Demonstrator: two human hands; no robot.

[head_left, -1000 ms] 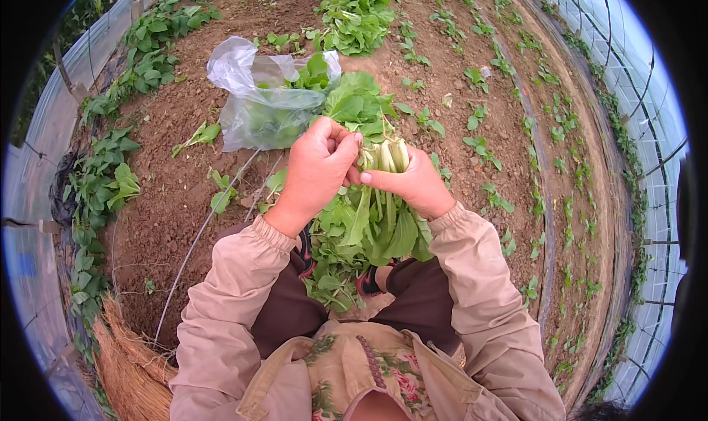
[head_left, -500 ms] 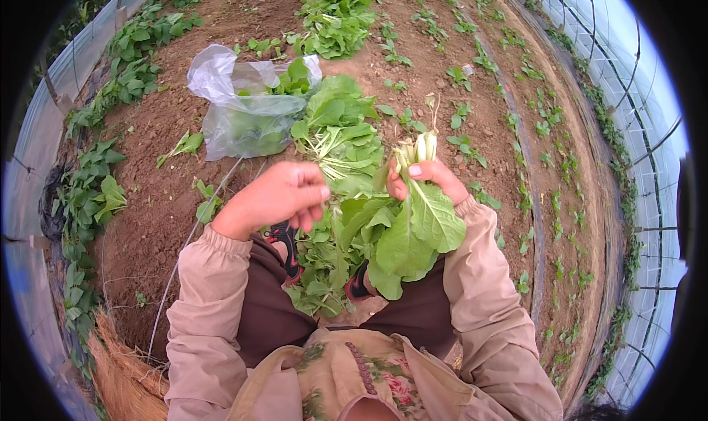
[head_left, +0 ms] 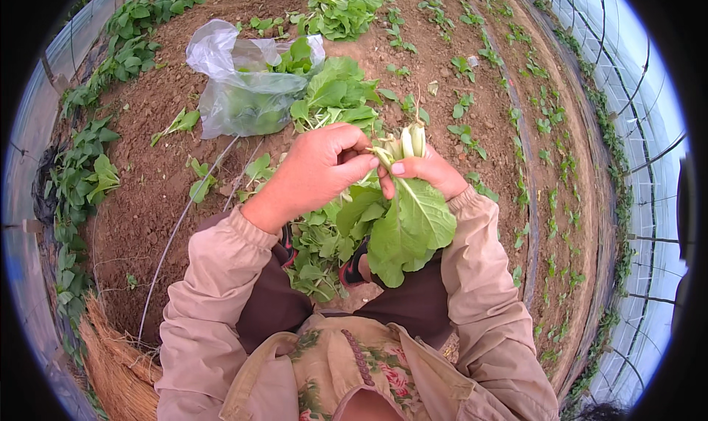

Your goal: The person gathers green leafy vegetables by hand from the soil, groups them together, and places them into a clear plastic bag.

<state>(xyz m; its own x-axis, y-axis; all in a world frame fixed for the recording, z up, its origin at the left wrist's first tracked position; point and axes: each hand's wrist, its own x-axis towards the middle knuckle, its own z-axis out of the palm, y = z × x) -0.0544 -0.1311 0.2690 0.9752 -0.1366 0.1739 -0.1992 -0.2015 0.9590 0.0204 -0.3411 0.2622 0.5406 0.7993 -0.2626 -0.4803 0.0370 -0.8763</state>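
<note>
My right hand (head_left: 424,171) is closed around a bunch of leafy greens (head_left: 411,225), its pale stem ends and a thin root pointing up and its broad leaves hanging down. Fingers pinched, my left hand (head_left: 324,166) touches the stem ends at the left side of the bunch. What exactly sits between those fingertips is too small to make out. Beyond my hands lies a pile of picked greens (head_left: 343,89), partly hidden by my left hand. More loose leaves (head_left: 317,251) lie on the ground between my shoes.
A clear plastic bag (head_left: 247,96) with greens inside rests on the soil, left of the pile. Another heap of greens (head_left: 343,8) lies farther off. Rows of seedlings (head_left: 463,105) grow on the right. A straw bundle (head_left: 118,369) is at lower left, near a thin rod (head_left: 181,222).
My left hand has moved right, from apart to touching the stem ends of the bunch. My right hand still grips the greens in nearly the same place.
</note>
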